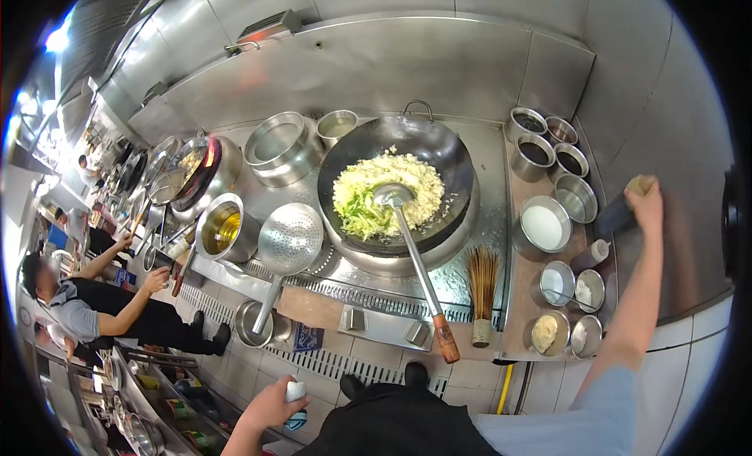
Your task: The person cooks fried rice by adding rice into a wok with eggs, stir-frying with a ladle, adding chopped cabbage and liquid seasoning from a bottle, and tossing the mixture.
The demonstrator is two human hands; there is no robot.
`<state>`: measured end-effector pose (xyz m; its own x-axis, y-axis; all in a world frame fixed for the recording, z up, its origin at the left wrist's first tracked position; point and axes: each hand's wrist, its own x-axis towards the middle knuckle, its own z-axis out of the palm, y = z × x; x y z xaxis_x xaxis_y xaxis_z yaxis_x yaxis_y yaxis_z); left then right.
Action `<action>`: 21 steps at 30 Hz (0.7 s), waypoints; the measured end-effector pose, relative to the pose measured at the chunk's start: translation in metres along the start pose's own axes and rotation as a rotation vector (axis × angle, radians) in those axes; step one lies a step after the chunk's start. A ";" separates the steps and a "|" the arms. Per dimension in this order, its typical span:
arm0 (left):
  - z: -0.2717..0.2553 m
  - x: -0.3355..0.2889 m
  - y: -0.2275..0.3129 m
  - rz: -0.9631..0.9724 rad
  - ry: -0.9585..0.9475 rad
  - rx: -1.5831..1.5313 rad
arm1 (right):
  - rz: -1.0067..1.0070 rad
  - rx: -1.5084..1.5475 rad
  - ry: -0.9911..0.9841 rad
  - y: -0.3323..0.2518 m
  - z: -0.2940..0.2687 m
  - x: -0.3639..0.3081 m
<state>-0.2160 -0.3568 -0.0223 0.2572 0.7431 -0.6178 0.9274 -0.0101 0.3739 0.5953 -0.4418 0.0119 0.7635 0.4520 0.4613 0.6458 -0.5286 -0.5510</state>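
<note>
My right hand [646, 201] reaches out at the far right, closed around the upper end of a dark bottle [614, 215], which tilts beside the metal wall. Low in the picture, my left hand [270, 405] is wrapped round a bunched white and blue cloth [295, 393]. Between them, a black wok [458, 170] on the stove holds fried rice [392, 174] with shredded green vegetable [364, 213] on its left part. A ladle [415, 248] rests with its bowl in the rice and its wooden handle over the stove's front edge, untouched by either hand.
Metal pots of sauces [533, 154] and seasonings [546, 227] crowd the right shelf, along with a squeeze bottle [591, 255]. A bamboo brush [482, 295] stands near the ladle. Left of the wok are a perforated skimmer [290, 238] and an oil pot [227, 227]. A co-worker [110, 307] works farther left.
</note>
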 end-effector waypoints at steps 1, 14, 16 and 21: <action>-0.001 0.000 -0.002 0.005 0.004 -0.009 | -0.073 0.009 -0.018 -0.037 -0.032 0.006; -0.023 0.057 -0.032 0.307 -0.042 -0.112 | -0.224 0.020 -0.461 -0.274 0.073 -0.142; -0.029 0.065 -0.044 0.296 -0.041 -0.163 | -0.374 -0.183 -0.722 -0.309 0.104 -0.169; -0.035 0.101 -0.086 0.361 -0.015 -0.208 | -0.552 -0.573 -0.914 -0.416 0.177 -0.230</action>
<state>-0.2796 -0.2576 -0.0929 0.5611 0.7066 -0.4311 0.7028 -0.1316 0.6991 0.1498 -0.1987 0.0119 0.2483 0.9353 -0.2519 0.9687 -0.2413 0.0591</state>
